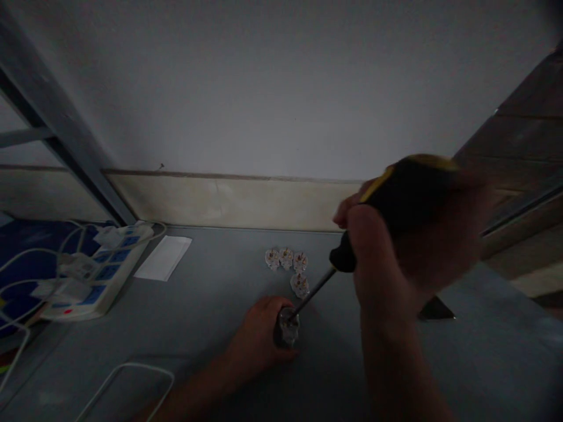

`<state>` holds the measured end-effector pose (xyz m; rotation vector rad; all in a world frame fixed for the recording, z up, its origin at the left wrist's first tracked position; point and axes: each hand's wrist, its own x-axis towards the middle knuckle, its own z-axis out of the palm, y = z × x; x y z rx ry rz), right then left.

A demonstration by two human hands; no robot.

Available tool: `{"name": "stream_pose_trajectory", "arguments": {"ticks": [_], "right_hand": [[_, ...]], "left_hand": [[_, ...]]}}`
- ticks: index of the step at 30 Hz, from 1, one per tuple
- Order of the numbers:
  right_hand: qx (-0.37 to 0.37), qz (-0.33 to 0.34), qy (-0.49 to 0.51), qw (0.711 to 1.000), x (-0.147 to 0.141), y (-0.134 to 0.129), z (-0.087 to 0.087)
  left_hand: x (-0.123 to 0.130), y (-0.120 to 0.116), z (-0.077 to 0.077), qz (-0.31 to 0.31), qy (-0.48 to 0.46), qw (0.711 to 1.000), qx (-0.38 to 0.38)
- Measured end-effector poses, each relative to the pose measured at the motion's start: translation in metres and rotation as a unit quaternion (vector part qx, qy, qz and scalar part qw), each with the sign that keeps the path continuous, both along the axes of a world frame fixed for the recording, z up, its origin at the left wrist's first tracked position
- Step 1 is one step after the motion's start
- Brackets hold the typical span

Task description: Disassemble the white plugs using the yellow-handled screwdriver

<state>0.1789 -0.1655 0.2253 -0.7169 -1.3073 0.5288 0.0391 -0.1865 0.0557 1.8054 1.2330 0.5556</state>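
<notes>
My right hand (396,252) is wrapped round the black and yellow handle of a screwdriver (319,289). Its thin shaft slants down to the left, and its tip meets a small part with a clear, greyish top and a dark side (289,329). My left hand (261,328) grips that part low over the table, fingers and thumb around its sides. Just beyond it sit several small clear pieces with brassy metal pins (285,258), three in a row and one (299,285) nearer my hands. What exactly the gripped part is, I cannot make out.
A white power strip (118,281) with plugs and looping white cables lies at the left, beside a white paper (163,258). A dark flat object (437,309) is partly behind my right wrist. A wall (281,99) rises behind the grey table (211,293).
</notes>
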Motion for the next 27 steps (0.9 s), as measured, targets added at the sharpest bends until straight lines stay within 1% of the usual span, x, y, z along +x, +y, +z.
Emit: {"name": "stream_pose_trajectory", "arguments": {"ticks": [1, 2, 3, 4, 7, 10, 11, 12, 13, 15, 17, 21, 23, 25, 27], "right_hand": [[0.025, -0.001, 0.021, 0.999, -0.003, 0.003, 0.000], [0.034, 0.014, 0.037, 0.999, -0.006, 0.005, 0.000], [0.024, 0.046, 0.044, 0.998, -0.008, 0.006, 0.000], [-0.002, 0.087, 0.041, 0.995, -0.010, 0.007, 0.000], [-0.042, 0.159, 0.034, 0.986, -0.010, 0.007, 0.001], [-0.061, 0.271, 0.023, 0.960, -0.006, 0.007, 0.001], [-0.065, 0.298, 0.022, 0.952, -0.004, 0.007, 0.002], [-0.064, 0.308, 0.019, 0.949, -0.003, 0.006, 0.002], [-0.058, 0.301, 0.013, 0.952, 0.000, 0.005, 0.003], [-0.046, 0.268, -0.001, 0.962, 0.005, 0.002, 0.005], [-0.037, 0.263, -0.002, 0.964, 0.011, 0.000, 0.008], [-0.038, 0.322, 0.035, 0.945, 0.015, -0.001, 0.011], [-0.046, 0.334, 0.048, 0.940, 0.014, 0.000, 0.011], [-0.056, 0.353, 0.037, 0.933, 0.015, 0.002, 0.012], [-0.063, 0.385, 0.014, 0.921, 0.018, 0.002, 0.013]], "left_hand": [[0.001, 0.000, -0.001, -0.002, 0.023, 1.000, 0.009], [0.002, -0.001, -0.002, -0.004, 0.037, 0.999, 0.009], [0.003, -0.001, -0.002, -0.007, 0.044, 0.999, 0.005], [0.005, -0.001, -0.003, -0.009, 0.043, 0.999, 0.007], [0.008, -0.003, -0.003, -0.015, 0.036, 0.998, 0.043], [0.008, -0.003, -0.002, -0.029, 0.059, 0.996, 0.057], [0.007, -0.003, -0.001, -0.034, 0.067, 0.996, 0.055], [0.007, -0.004, 0.000, -0.039, 0.072, 0.995, 0.055], [0.006, -0.004, 0.001, -0.043, 0.076, 0.995, 0.054], [0.006, -0.004, 0.003, -0.041, 0.083, 0.994, 0.055], [0.007, -0.005, 0.003, -0.037, 0.092, 0.994, 0.054], [0.010, -0.005, 0.002, -0.043, 0.102, 0.992, 0.067], [0.010, -0.005, 0.001, -0.042, 0.104, 0.991, 0.074], [0.009, -0.006, 0.002, -0.044, 0.108, 0.991, 0.067], [0.008, -0.006, 0.003, -0.046, 0.116, 0.991, 0.058]]}}
